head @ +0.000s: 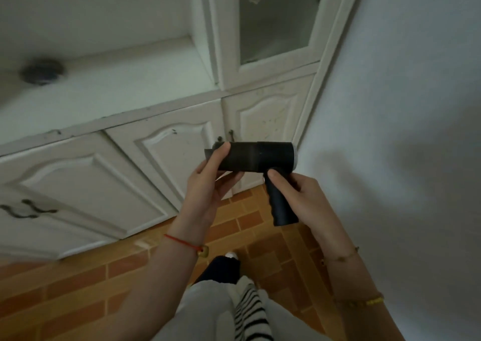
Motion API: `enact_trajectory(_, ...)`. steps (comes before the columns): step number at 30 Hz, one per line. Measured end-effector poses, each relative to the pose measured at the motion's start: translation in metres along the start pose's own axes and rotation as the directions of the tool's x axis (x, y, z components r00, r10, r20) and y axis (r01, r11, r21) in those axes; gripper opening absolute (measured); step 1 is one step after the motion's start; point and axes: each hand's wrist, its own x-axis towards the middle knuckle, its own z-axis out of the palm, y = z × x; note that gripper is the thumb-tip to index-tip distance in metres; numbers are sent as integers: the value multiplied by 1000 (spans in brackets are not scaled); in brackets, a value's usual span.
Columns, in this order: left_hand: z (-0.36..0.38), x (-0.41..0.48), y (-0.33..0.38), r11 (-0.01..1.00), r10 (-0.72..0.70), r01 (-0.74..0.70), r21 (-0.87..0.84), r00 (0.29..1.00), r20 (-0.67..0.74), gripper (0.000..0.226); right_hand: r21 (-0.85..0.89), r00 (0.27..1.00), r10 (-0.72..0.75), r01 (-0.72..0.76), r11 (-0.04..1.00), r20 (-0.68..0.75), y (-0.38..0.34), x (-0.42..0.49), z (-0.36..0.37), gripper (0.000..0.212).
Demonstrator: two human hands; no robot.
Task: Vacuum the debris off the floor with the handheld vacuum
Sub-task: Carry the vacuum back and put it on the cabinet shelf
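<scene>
We see a person holding a black handheld vacuum (256, 158) up in front of them with both bare hands, well above the floor (78, 288). The vacuum's barrel lies roughly level, its pale rear end toward the right wall (403, 80) and its nozzle end toward the left. The right hand (302, 194) is closed around the ribbed pistol grip that slopes down from the barrel, with the thumb pressed near the top of the grip where it meets the body. The left hand (208, 181) wraps the nozzle end: the thumb lies over the upper side and the fingers curl under the barrel, clasping it.

Behind the vacuum stands a white cabinet (156, 158) with panelled lower doors and dark curved handles; above it, a tall door with a frosted pane (278, 17) carrying two stickers. A round dark object (41, 71) sits on the cabinet's counter, too blurred for us to name.

The floor is orange brick-patterned tile. We cannot make out any debris on it. A red string bracelet (182, 243) circles the left wrist, and thin gold bracelets circle the right forearm.
</scene>
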Motion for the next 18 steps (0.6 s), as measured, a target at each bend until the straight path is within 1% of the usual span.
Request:
enact_trajectory(3, -15, 3, 7, 1000, 22, -22, -12, 999, -31, 44, -33, 998, -10, 13, 999, 68, -5, 14, 13, 37)
enact_trajectory(7, -29, 16, 20, 998, 42, -45, -44, 996, -75, 42, -63, 991, -6, 14, 998, 131, -15, 37, 30, 39)
enact_trajectory(12, -41, 53, 45, 994, 65, -74, -76, 991, -116, 41, -116, 989, -15, 33, 993, 150, -32, 80, 55, 41)
enact_trajectory(16, -52, 95, 77, 993, 90, -99, -65, 987, -132, 45, -68, 987, -22, 33, 997, 158, -56, 121, 83, 40)
enact_trajectory(18, -58, 117, 96, 992, 100, -109, -64, 985, -139, 44, -71, 987, -38, 49, 996, 154, -70, 143, 98, 39)
